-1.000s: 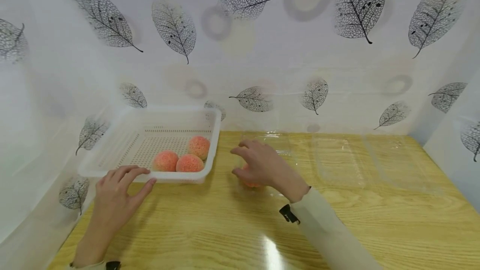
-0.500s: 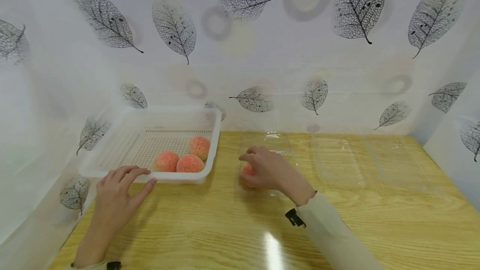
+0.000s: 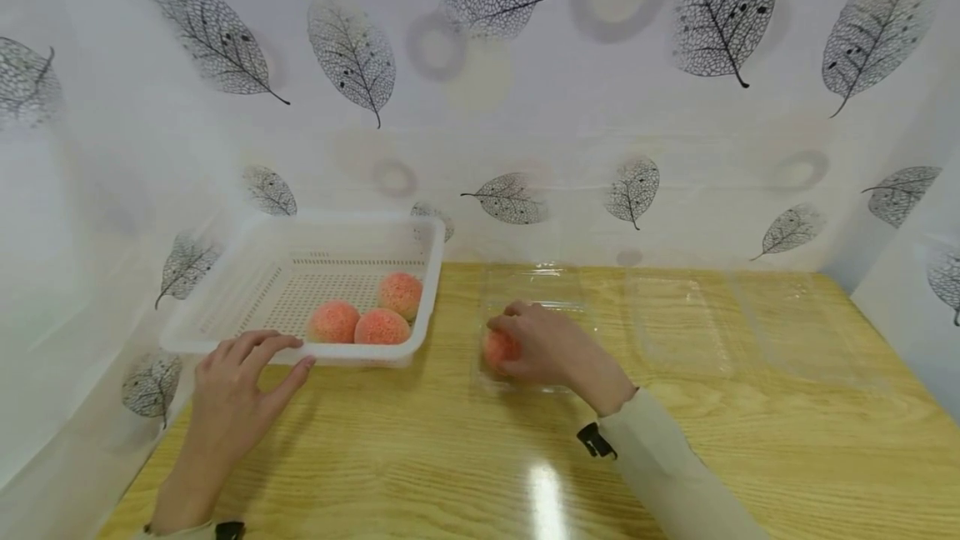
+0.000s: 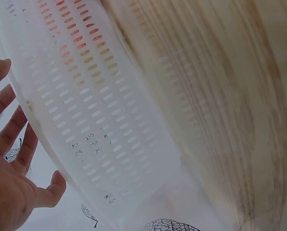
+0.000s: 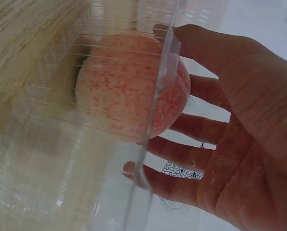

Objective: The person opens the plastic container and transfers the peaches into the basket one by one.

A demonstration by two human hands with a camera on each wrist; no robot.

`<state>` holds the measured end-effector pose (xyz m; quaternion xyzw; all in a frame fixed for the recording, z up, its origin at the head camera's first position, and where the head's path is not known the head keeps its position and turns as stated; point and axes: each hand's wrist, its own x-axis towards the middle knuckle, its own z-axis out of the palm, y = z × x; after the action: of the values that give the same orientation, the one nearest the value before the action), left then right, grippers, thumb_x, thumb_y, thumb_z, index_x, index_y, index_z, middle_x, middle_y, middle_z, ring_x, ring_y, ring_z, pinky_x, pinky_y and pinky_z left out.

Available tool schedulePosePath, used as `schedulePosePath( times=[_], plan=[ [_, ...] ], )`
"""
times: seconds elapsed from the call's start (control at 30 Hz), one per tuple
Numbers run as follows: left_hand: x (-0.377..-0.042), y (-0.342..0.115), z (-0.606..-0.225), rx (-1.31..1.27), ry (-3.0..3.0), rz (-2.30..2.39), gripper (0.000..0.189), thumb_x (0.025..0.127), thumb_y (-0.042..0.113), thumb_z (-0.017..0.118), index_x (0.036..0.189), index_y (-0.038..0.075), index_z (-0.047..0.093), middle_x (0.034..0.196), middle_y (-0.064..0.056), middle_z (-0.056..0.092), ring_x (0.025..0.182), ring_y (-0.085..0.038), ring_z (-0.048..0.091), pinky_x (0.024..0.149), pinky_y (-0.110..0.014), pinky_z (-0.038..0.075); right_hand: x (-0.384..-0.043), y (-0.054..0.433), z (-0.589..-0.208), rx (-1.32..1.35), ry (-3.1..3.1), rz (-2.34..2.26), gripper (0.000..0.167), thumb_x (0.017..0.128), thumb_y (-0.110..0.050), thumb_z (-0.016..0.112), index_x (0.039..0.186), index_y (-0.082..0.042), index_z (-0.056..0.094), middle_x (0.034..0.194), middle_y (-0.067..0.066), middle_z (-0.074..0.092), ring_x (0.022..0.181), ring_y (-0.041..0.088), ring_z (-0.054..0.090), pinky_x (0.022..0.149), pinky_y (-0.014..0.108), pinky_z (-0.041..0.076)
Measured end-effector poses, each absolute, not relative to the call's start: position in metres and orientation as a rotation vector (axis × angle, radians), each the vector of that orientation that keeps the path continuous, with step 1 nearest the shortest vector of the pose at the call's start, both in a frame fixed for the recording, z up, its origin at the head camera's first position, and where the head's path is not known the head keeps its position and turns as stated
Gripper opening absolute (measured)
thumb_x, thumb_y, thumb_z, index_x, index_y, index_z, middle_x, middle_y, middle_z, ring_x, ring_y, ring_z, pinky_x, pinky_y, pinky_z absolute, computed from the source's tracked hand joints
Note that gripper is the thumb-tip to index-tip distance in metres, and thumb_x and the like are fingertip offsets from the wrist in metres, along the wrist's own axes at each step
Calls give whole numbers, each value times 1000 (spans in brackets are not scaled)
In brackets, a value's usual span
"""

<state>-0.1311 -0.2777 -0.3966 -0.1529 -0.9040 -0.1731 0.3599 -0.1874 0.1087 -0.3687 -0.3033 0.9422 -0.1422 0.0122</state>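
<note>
My right hand (image 3: 551, 348) holds a pink-orange peach (image 3: 500, 350) inside a clear plastic box (image 3: 536, 283). In the right wrist view the peach (image 5: 126, 89) shows through the box wall; the thumb reaches over the rim on one side and the fingers lie behind the fruit. My left hand (image 3: 232, 398) rests its fingertips on the near rim of a white perforated basket (image 3: 225, 347), fingers relaxed. Three peaches (image 3: 381, 327) lie in the basket's near right corner. In the left wrist view the hand (image 4: 18, 168) is beside the basket's slotted wall (image 4: 85, 110).
Two more clear plastic boxes, a nearer one (image 3: 678, 367) and one farther right (image 3: 795, 315), stand to the right on the wooden table (image 3: 420, 465). A white curtain printed with leaves (image 3: 495, 140) rises behind the table and along its sides.
My right hand has moved slightly right and toward me, its fingers closing round the peach in the box. The left hand and the basket have stayed put.
</note>
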Motion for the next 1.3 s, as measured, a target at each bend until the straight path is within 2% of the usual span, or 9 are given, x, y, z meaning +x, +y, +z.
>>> schedulePosePath(
  times=[0.1,0.37,0.53,0.77,1.1,1.3],
  plan=[
    [-131,-277,-397,-383,-2337,-451,34,70,18,90,100,13,75,104,-15,71,94,-40,62,82,-67,42,-188,110,-373,-940,2928,-470,49,88,-26,77,134,-12,67,124,11,67,104,26,66,86,42,57],
    [-131,-278,-397,-378,-2337,-463,31,74,22,87,101,13,75,106,-15,72,95,-41,62,83,-67,41,-189,110,-381,-920,2899,-543,60,84,-21,81,140,-10,61,123,13,65,103,26,64,85,40,57],
    [-131,-277,-397,-368,-2339,-472,34,70,18,89,101,13,75,106,-15,72,95,-41,62,84,-67,40,-190,109,-384,-914,2879,-600,59,83,-16,81,139,-8,61,120,14,64,101,24,63,84,38,57],
    [-131,-276,-398,-366,-2339,-481,31,73,19,88,101,13,75,105,-15,72,95,-41,61,84,-67,40,-189,110,-385,-879,2879,-647,58,82,-14,82,136,-7,62,117,12,61,97,21,59,82,36,56],
    [-130,-276,-397,-365,-2334,-484,31,72,18,88,100,12,75,105,-16,72,95,-41,61,84,-67,40,-190,111,-384,-887,2887,-688,51,80,-18,82,126,-10,61,112,9,56,88,17,56,75,29,53],
    [-130,-276,-397,-361,-2341,-483,32,72,18,88,101,13,75,106,-15,72,97,-41,61,85,-67,39,-190,113,-381,-854,2874,-684,55,80,-19,81,130,-9,60,112,8,55,86,16,57,75,29,53]
  ],
)
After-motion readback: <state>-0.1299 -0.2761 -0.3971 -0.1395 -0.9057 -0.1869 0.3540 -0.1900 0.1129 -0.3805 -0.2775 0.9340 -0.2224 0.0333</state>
